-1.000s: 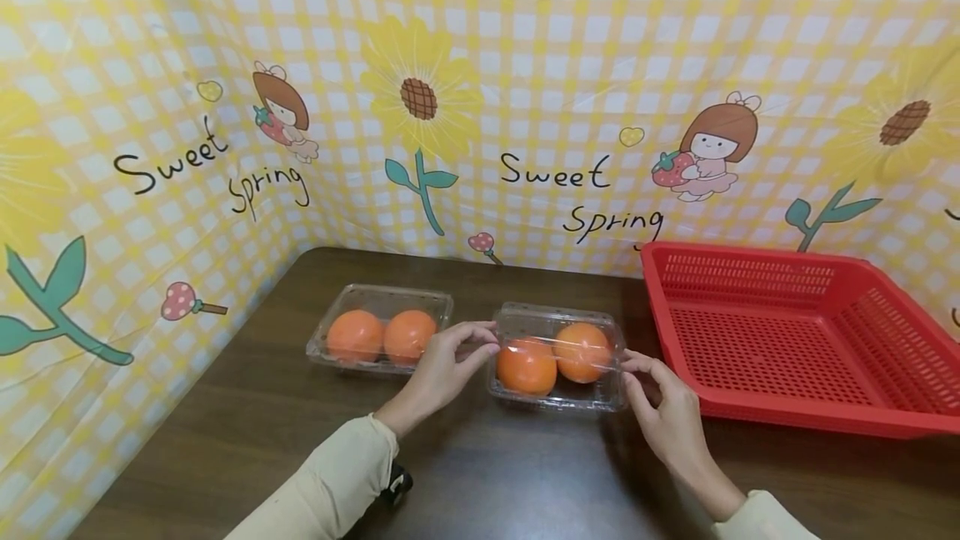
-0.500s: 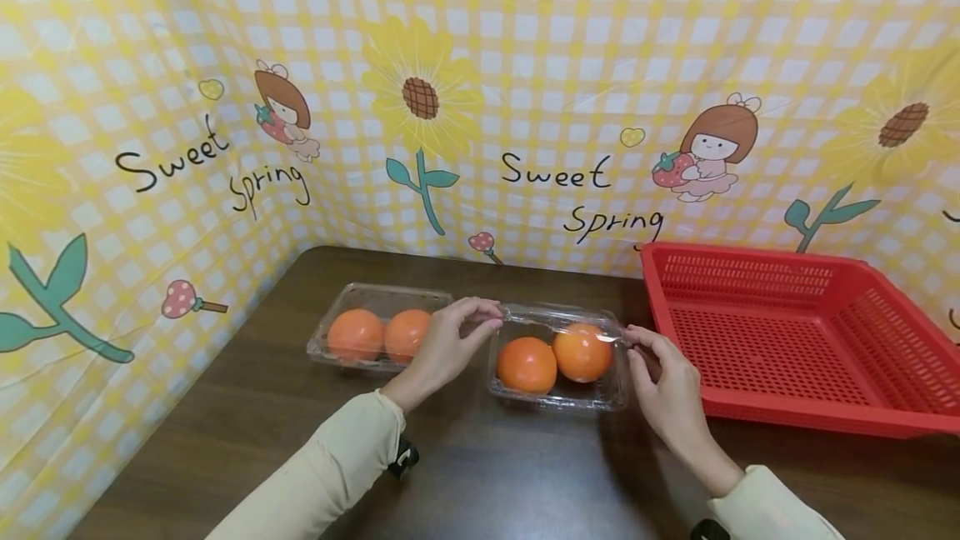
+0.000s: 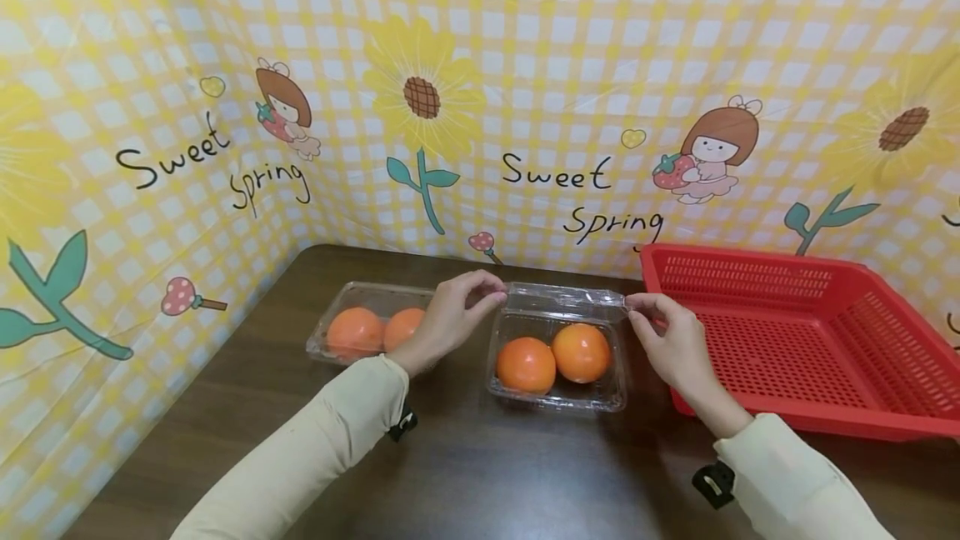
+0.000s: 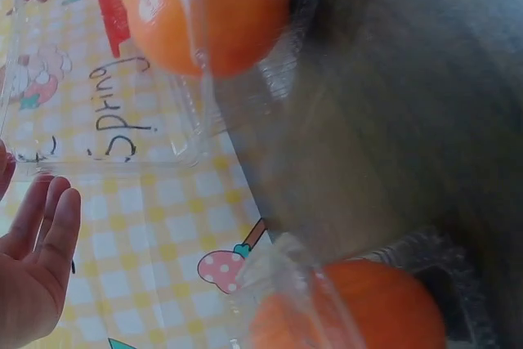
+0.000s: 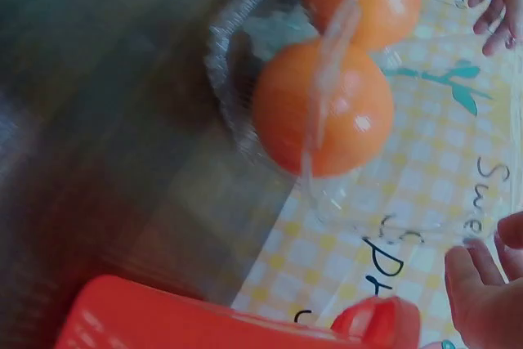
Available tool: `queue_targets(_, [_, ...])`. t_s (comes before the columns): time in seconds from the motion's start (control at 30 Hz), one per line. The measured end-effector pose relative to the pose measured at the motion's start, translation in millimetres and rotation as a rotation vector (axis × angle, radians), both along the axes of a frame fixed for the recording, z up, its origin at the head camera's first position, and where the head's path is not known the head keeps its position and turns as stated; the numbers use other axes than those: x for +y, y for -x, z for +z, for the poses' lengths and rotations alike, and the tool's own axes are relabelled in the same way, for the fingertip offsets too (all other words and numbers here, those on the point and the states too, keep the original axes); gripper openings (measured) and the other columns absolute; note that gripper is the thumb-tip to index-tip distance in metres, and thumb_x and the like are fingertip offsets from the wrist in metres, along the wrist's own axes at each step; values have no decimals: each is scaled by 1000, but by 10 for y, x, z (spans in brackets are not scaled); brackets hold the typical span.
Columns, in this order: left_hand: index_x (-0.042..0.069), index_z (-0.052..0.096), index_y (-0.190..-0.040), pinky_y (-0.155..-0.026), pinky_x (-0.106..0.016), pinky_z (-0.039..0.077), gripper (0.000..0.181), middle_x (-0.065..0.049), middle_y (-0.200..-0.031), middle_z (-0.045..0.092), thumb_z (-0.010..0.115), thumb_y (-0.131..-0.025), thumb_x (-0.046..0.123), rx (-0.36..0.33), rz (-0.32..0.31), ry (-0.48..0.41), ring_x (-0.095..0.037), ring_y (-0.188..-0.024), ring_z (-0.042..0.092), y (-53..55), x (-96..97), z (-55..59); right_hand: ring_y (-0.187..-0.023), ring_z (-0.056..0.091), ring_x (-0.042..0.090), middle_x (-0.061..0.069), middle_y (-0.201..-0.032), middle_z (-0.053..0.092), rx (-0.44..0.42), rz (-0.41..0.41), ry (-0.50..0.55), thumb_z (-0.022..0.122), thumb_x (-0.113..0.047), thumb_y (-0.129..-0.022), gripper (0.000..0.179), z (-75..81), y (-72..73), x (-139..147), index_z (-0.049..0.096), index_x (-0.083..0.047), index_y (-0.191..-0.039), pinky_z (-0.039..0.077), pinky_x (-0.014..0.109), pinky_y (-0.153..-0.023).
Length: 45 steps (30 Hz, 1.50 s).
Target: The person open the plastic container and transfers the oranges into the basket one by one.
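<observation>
A clear plastic clamshell box [image 3: 557,401] sits mid-table with its lid [image 3: 562,296] raised along the far side. Two oranges lie in it, one front left [image 3: 526,365] and one back right [image 3: 582,352]. My left hand [image 3: 453,315] pinches the lid's left corner between thumb and fingers. At the opposite corner, my right hand [image 3: 671,344] pinches the lid the same way. Both wrist views show the see-through lid standing up, the patterned cloth visible behind it. To the left rests a second clamshell box [image 3: 375,296] with two oranges, partly hidden by my left hand.
A red plastic basket [image 3: 810,417] stands at the right, close beside my right hand. The dark wooden table [image 3: 510,473] ends at the back against a yellow checked cloth [image 3: 480,107]. Black straps [image 3: 714,483] circle both wrists.
Both hands have moved up and away, swinging the lid from lying over the oranges to raised. The box and its oranges stay in place. My left hand now covers more of the left box.
</observation>
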State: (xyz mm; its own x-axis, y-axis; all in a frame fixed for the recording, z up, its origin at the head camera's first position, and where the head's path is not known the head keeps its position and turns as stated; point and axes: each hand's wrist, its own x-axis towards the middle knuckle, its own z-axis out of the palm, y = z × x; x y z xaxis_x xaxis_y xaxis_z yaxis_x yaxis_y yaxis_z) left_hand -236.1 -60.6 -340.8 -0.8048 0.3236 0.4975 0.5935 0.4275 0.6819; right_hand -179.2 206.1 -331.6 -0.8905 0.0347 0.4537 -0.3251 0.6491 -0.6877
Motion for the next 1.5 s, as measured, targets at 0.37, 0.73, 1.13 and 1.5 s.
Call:
queue_targets(0.37, [6, 63, -92, -73, -30, 46, 14, -5, -92, 63, 58, -86, 18, -157, 55, -10, -16, -82, 58, 248, 58, 186, -100, 51, 30, 21, -108, 57, -286, 61, 92, 51, -13, -90, 28, 219, 284, 92, 55, 4, -111, 43, 41, -85])
queue_targets(0.73, [3, 61, -105, -68, -32, 50, 25, -12, -100, 61, 55, -88, 20, -382, 33, -101, -24, -90, 56, 465, 92, 218, -111, 46, 31, 23, -123, 46, -493, 71, 312, 47, -17, -92, 40, 301, 479, 135, 43, 5, -125, 40, 36, -91])
queue_targets(1.13, [3, 60, -105, -80, -38, 47, 22, -16, -104, 59, 50, -91, 16, -459, 52, -121, -26, -91, 55, 648, 141, 264, -115, 45, 30, 21, -127, 44, -573, 70, 416, 43, -19, -94, 40, 348, 769, 128, 41, 4, -126, 38, 34, -94])
queue_targets(1.5, [5, 61, -105, -66, -27, 47, 22, -9, -90, 63, 51, -90, 17, -397, 121, -35, -26, -81, 58, 782, 211, 245, -115, 44, 31, 20, -129, 42, -616, 31, 459, 45, -19, -93, 42, 313, 936, 143, 39, 2, -129, 38, 34, -94])
